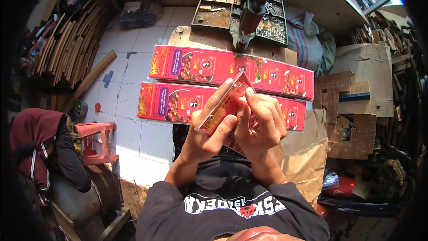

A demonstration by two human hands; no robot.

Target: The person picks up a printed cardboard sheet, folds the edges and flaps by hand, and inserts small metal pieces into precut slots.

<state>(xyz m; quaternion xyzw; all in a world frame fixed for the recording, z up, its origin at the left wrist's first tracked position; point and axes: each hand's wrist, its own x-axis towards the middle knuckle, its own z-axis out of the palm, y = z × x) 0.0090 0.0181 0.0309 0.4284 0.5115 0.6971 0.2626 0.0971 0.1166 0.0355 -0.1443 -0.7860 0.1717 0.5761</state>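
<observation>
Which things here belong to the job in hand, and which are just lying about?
In the job:
- held strip
- far red strips, near red strips, laid out just beyond
- probably the press and tray, close behind

Apparently lying about:
- stool
- maroon jacket
- brown tube
- striped sack
- left cardboard stack
</observation>
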